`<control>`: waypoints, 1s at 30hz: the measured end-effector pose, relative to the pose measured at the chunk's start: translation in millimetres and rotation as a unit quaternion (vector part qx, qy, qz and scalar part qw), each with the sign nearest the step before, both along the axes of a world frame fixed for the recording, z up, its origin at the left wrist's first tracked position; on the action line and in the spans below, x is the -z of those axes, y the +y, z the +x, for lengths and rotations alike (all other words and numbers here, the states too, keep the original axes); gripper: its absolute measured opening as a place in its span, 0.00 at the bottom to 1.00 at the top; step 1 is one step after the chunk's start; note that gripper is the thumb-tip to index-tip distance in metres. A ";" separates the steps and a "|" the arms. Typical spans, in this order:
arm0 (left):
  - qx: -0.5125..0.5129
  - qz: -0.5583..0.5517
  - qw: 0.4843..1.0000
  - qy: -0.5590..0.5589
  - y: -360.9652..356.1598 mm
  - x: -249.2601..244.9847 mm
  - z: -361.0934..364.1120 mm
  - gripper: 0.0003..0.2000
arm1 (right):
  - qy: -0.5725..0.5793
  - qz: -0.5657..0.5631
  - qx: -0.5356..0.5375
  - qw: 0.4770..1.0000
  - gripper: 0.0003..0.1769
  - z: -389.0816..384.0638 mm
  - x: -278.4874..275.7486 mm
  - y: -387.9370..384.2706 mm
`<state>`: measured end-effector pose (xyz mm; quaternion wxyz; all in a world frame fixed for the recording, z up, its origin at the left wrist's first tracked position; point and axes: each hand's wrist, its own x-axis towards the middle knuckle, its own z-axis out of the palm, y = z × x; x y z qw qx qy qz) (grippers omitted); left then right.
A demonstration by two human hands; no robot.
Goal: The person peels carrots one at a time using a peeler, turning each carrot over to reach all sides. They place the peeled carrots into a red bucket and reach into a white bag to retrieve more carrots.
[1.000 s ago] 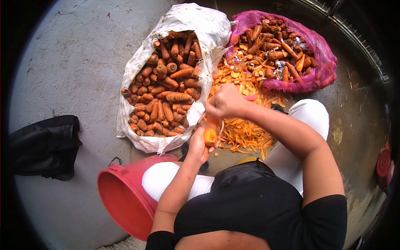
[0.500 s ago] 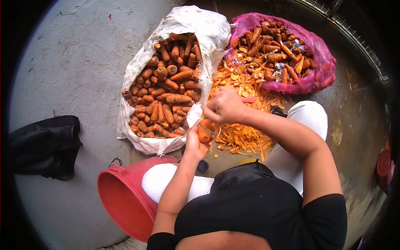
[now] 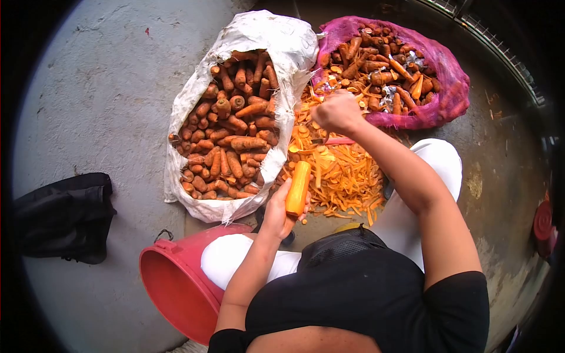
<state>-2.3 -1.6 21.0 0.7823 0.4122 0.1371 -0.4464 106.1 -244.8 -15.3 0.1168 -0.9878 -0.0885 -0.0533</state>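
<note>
My left hand [image 3: 276,210] is wrapped round the lower part of a carrot [image 3: 298,187], which points up and away from me. Its showing side is smooth, bright orange and peeled; the underside is hidden by my palm. My right hand [image 3: 338,112] is closed in a fist farther forward, apart from the carrot and above the heap of peelings [image 3: 341,182]. Whatever its fingers hold is hidden. Just below that fist, a knife with a pink handle [image 3: 339,141] lies on the peelings.
A white sack [image 3: 276,35] full of unpeeled carrots stands ahead on the left. At the far right is a pink mesh sack [image 3: 450,88] with carrots and scraps. A red bucket [image 3: 176,252] lies tipped by my left leg. Black cloth [image 3: 65,217] rests on the floor.
My right hand has moved forward and right, away from the carrot. My left hand has shifted slightly toward me and turned the carrot, so its long peeled side shows.
</note>
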 end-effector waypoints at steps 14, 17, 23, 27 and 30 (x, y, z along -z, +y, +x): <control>-0.126 0.045 0.990 0.046 4.0 23.5 12.4 0.18 | -0.098 0.257 -0.163 0.948 0.21 -48.0 -28.3 66.8; -0.100 0.043 0.993 0.046 -4.5 9.7 13.3 0.17 | -0.117 0.249 -0.186 0.943 0.20 -56.3 -22.3 71.6; -0.098 0.088 0.991 0.006 -2.7 17.7 7.8 0.17 | -0.112 0.237 -0.143 0.954 0.22 -41.9 -18.1 55.7; -0.002 0.120 0.993 -0.018 -5.0 5.1 3.1 0.21 | -0.094 0.091 -0.030 0.991 0.26 2.9 13.7 2.7; -0.009 0.089 0.996 0.006 -7.1 -6.6 0.4 0.21 | 0.011 0.070 0.099 0.993 0.25 7.4 21.1 -10.4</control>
